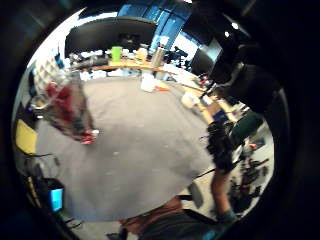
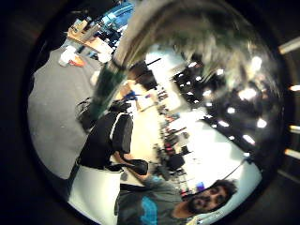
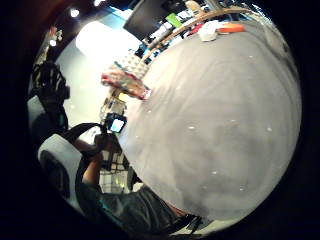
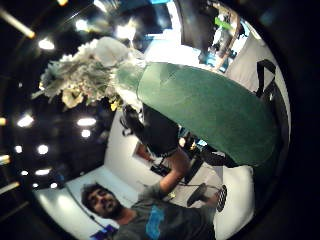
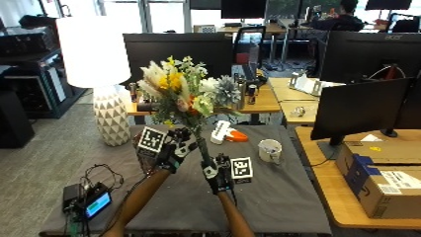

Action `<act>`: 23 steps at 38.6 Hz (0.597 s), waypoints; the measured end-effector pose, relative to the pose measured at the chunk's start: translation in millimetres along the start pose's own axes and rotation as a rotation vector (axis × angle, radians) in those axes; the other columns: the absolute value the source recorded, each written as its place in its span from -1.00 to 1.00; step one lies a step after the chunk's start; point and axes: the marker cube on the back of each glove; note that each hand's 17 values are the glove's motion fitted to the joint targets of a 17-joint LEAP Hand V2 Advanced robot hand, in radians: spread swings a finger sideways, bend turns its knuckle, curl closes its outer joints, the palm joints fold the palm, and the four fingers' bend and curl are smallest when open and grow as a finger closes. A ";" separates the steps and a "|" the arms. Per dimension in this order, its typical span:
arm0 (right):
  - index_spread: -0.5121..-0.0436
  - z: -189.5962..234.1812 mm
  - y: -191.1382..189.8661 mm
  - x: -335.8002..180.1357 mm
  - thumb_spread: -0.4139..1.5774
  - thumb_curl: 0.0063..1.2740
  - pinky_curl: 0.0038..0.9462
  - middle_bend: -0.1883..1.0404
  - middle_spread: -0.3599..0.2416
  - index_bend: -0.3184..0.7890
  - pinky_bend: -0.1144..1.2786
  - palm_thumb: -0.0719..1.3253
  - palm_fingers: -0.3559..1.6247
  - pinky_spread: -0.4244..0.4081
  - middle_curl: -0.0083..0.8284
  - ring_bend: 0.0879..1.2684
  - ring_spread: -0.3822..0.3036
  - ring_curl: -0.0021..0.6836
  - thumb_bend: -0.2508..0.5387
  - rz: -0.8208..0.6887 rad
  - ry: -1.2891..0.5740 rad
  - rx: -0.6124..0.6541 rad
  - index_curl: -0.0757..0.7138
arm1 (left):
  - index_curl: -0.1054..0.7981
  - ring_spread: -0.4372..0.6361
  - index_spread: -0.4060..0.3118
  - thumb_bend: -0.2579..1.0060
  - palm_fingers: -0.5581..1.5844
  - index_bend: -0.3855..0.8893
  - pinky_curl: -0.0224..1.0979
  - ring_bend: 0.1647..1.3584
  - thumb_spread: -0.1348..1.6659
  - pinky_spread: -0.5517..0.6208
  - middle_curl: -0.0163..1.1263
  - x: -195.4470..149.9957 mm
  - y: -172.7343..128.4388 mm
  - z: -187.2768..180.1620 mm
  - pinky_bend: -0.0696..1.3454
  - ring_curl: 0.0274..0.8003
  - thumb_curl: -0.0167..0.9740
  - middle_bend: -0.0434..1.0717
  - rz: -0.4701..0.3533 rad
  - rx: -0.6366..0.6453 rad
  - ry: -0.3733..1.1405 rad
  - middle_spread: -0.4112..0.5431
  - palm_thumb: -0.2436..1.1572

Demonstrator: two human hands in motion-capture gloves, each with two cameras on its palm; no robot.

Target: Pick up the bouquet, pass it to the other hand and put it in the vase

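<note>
Both hands clutch the bouquet (image 5: 186, 91) upright over the grey table (image 5: 276, 202): left hand (image 5: 172, 149) high on the stems, right hand (image 5: 215, 177) lower; white mug (image 5: 270, 150) beside.

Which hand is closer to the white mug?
Right. The right hand is on the bouquet stems, just beside the white mug; the left hand grips the stems farther away, across the bouquet.

One bouquet (image 5: 184, 94), one vase (image 1: 67, 107), one white mug (image 5: 269, 150), two gloved hands (image 5: 168, 150)
</note>
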 end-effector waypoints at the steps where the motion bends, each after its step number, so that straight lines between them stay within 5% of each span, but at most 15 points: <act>1: 0.18 4.2 0.2 -0.2 0.06 0.03 0.03 0.42 -0.35 -0.08 0.23 0.54 0.74 -0.70 0.43 0.52 -0.46 0.62 -0.43 -0.011 -0.022 -0.009 0.41 | -0.25 -0.19 0.14 -0.63 0.05 -0.30 -0.23 -0.23 0.24 0.08 -0.30 2.2 -3.8 2.0 -0.27 -0.16 -0.39 -0.56 0.006 -0.007 0.043 -0.23 -0.22; 10: 0.17 36.4 6.8 -5.9 0.09 0.05 0.04 0.46 -0.35 -0.07 0.25 0.53 0.72 -0.69 0.46 0.47 -0.46 0.61 -0.42 -0.013 -0.162 -0.073 0.49 | -0.30 -0.21 0.21 -0.61 0.05 -0.27 -0.23 -0.20 0.25 0.09 -0.29 18.5 -11.1 15.0 -0.29 -0.16 -0.34 -0.57 0.127 -0.061 0.194 -0.21 -0.08; 16: 0.18 62.6 14.1 -2.8 0.13 0.06 0.04 0.46 -0.34 -0.07 0.26 0.52 0.70 -0.69 0.48 0.45 -0.46 0.60 -0.42 -0.006 -0.195 -0.138 0.54 | -0.22 -0.41 -0.11 -0.52 0.36 -0.15 -0.26 -0.23 0.31 -0.19 -0.33 5.8 -17.1 17.7 -0.21 -0.22 -0.25 -0.63 0.192 -0.049 0.209 -0.36 0.14; 21: 0.18 72.0 16.1 -2.0 0.15 0.06 0.04 0.46 -0.34 -0.09 0.26 0.52 0.70 -0.70 0.49 0.46 -0.47 0.60 -0.42 -0.005 -0.188 -0.194 0.57 | -0.16 -0.61 -0.34 -0.51 0.59 -0.15 -0.22 -0.26 0.33 -0.51 -0.33 8.1 -9.1 24.1 -0.06 -0.19 -0.20 -0.64 0.047 -0.074 0.358 -0.54 0.24; 23: 0.18 72.5 15.5 -1.4 0.17 0.06 0.03 0.46 -0.34 -0.08 0.24 0.52 0.69 -0.70 0.49 0.46 -0.47 0.61 -0.42 0.001 -0.165 -0.216 0.58 | -0.15 -0.70 -0.40 -0.52 0.70 -0.19 -0.20 -0.23 0.31 -0.59 -0.26 11.3 -6.2 24.7 -0.05 -0.14 -0.17 -0.47 0.038 -0.070 0.358 -0.62 0.27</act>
